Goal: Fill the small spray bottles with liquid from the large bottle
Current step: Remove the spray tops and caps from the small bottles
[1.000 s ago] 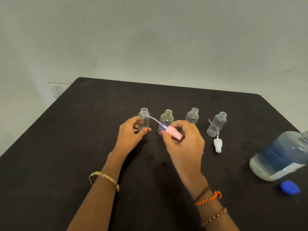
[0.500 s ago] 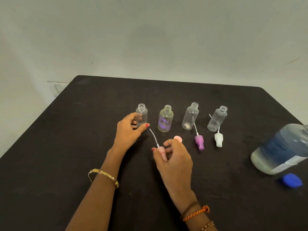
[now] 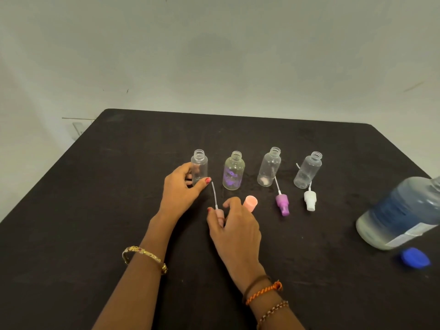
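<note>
Several small clear spray bottles stand uncapped in a row on the black table (image 3: pixel 95 210). My left hand (image 3: pixel 181 191) grips the leftmost bottle (image 3: pixel 199 166). To its right stand a yellowish bottle (image 3: pixel 233 171), a third bottle (image 3: pixel 269 167) and a fourth bottle (image 3: pixel 307 170). My right hand (image 3: pixel 234 228) holds a pink spray head (image 3: pixel 218 211) low at the table, its thin tube pointing toward the leftmost bottle. The large bottle (image 3: pixel 400 215) with clear liquid stands open at the right edge.
A pink cap (image 3: pixel 251 203) lies beside my right hand. A purple spray head (image 3: pixel 282 204) and a white spray head (image 3: pixel 310 200) lie in front of the third and fourth bottles. The large bottle's blue cap (image 3: pixel 414 257) lies near it.
My right hand has brought the pink spray head from above the bottles down to the table in front of them. My left hand has stayed on the leftmost bottle.
</note>
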